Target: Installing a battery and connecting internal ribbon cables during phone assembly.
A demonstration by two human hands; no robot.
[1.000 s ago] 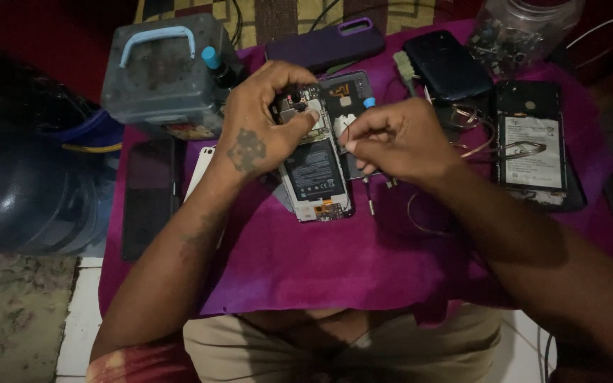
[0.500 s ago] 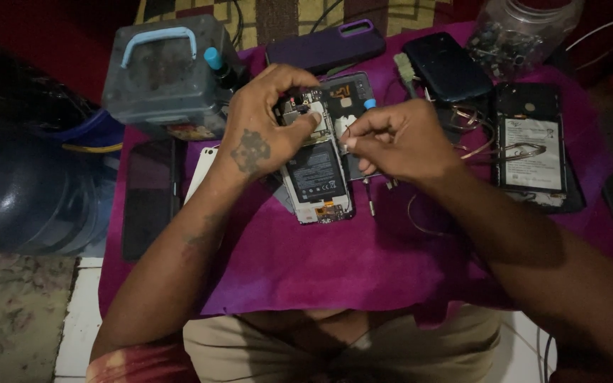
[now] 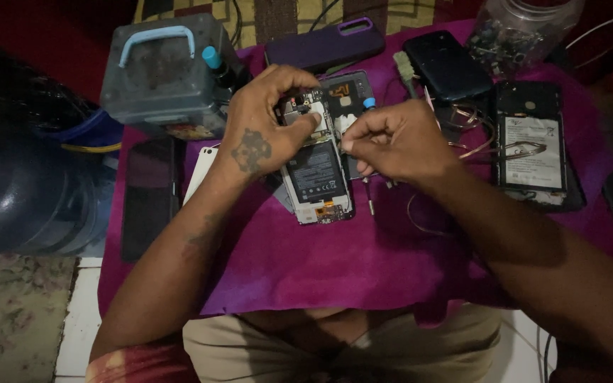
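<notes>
Two hands work the opened phone: left hand clamped on its top, right hand pinching a blue-tipped screwdriver.

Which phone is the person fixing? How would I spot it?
Find the magenta cloth covering the table. Near its middle lies an opened phone, back cover off, its dark battery and circuit board showing. Unlike the other opened phone lying alone on the right, this one sits under both hands: the left hand presses its top, the right hand beside it.
</notes>
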